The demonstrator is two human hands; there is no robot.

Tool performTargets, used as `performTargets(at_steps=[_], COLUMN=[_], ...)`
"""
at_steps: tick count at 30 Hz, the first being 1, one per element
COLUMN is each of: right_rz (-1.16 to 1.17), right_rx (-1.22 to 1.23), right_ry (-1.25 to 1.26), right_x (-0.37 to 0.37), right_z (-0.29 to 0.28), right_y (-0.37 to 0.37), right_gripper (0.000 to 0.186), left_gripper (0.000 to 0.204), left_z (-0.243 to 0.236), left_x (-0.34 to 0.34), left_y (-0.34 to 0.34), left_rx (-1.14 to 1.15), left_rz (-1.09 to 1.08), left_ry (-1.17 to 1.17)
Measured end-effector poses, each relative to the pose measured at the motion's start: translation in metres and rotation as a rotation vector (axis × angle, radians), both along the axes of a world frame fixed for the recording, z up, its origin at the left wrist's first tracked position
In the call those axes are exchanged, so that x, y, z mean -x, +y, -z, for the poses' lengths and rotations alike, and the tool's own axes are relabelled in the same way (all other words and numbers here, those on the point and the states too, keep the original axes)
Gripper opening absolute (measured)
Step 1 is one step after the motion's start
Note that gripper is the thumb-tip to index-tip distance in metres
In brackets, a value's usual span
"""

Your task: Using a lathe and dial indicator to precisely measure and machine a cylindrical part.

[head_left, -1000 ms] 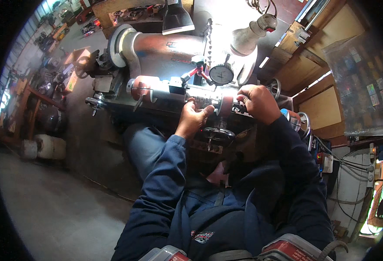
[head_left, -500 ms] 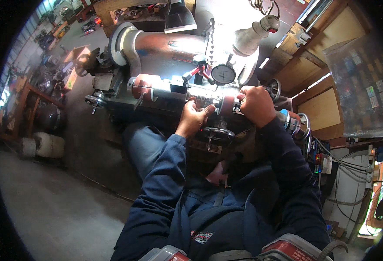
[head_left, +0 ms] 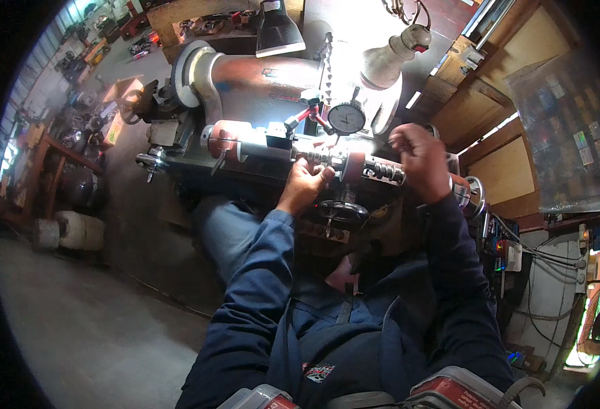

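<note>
My left hand grips a lobed metal shaft lying across the machine. Its right section is exposed, beside a reddish ring support. Off the shaft at the right, my right hand is raised with bent fingers, blurred by motion. Above the shaft sit a dial gauge and its red-jointed arm. A chrome handwheel is just below my left hand, and a red-brown clamp body holds the left end.
A cream lamp-like fitting stands at the back. Another handwheel is at the left. Wooden panels, a hanging plastic sheet and cables are on the right. Assorted parts lie on the floor at the left.
My right hand has come away from the shaft, moving up and right and uncovering the lobed section. My left hand stays in about the same place on the shaft.
</note>
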State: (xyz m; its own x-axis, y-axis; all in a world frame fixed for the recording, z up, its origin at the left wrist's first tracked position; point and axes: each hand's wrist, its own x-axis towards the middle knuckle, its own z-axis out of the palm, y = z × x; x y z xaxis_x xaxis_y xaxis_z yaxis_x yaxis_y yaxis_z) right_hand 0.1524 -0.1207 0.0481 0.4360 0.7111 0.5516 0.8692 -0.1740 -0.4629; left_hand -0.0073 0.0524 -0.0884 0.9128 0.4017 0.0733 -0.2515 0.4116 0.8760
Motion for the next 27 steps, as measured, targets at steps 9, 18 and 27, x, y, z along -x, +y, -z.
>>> performTargets(at_steps=[9, 18, 27], right_rz=[0.585, 0.557, 0.376], right_rx=[-0.006, 0.57, 0.065], right_ry=[0.044, 0.146, 0.591], right_x=[-0.05, -0.133, -0.076], right_z=[-0.018, 0.109, 0.08], right_y=[-0.13, -0.301, -0.294], right_gripper=[0.03, 0.026, 0.023], left_gripper=[0.071, 0.066, 0.042], left_z=[0.003, -0.016, -0.013], left_x=[-0.001, 0.01, 0.017], left_y=[0.001, 0.0, -0.007], left_rx=[-0.497, -0.625, -0.252], left_rz=[-0.287, -0.381, -0.225], left_ry=[0.293, 0.326, 0.302])
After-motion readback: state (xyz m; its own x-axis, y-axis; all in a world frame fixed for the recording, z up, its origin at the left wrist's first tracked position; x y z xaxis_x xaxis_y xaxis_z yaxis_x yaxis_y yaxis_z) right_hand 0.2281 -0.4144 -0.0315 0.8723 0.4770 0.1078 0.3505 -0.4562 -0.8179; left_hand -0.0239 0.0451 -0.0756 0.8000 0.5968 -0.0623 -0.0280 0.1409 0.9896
